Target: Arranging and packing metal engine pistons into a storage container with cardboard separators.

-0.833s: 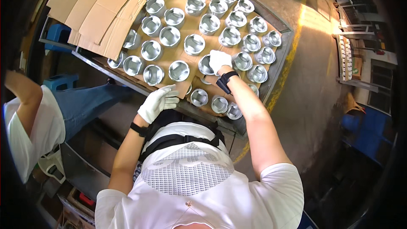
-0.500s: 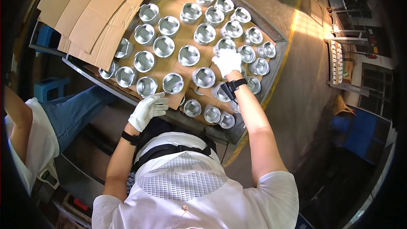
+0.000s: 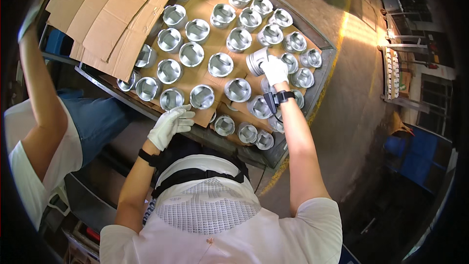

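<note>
My right hand (image 3: 275, 70), in a white glove, is closed on a silver engine piston (image 3: 255, 62). That piston is tipped on its side, so its ringed grooves show. Around it many similar pistons stand with their hollow ends up on a cardboard sheet (image 3: 207, 76). My left hand (image 3: 171, 126), also gloved in white, hovers by the near edge of the load with its fingers stretched out and nothing in them. The piston nearest to it is a front one (image 3: 172, 99); whether the fingertips touch it I cannot tell.
Overlapping cardboard sheets (image 3: 102, 14) cover the far left of the metal-edged cart (image 3: 326, 61). A second person (image 3: 53, 132) is close on my left, one arm raised. A yellow line (image 3: 320, 99) runs along the floor at right, and a cart of small parts (image 3: 389, 73) stands beyond.
My right hand has tilted the piston from upright onto its side and shifted slightly right. The other person's arm has risen at the left. My left hand has barely moved.
</note>
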The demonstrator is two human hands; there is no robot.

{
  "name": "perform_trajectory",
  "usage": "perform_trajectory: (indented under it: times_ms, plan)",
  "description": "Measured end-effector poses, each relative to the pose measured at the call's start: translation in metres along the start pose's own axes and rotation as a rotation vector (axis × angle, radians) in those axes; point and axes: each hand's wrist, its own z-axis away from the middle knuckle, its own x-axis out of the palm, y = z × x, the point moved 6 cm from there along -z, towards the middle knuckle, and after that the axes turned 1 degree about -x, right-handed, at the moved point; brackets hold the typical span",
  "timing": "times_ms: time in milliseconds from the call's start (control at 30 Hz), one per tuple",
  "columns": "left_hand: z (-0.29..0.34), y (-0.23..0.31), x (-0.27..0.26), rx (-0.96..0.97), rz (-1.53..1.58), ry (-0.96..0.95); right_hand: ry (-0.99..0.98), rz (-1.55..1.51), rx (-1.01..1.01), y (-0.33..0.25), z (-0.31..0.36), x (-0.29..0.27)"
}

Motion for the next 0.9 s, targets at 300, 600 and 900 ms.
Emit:
perform_trajectory:
  times_ms: [300, 600, 900]
  plan:
    - [-0.017, 0.010, 0.076, 0.029, -0.114, -0.151, -0.133, -2.160, 0.420, -0.014, 0.119, -0.015]
    - [-0.024, 0.005, 0.155, -0.007, -0.191, -0.246, -0.319, -2.553, 0.435, -0.072, 0.180, -0.020]
    - [0.015, -0.002, 0.189, -0.156, 0.154, -0.598, -0.157, -2.475, 0.182, -0.089, 0.214, -0.035]
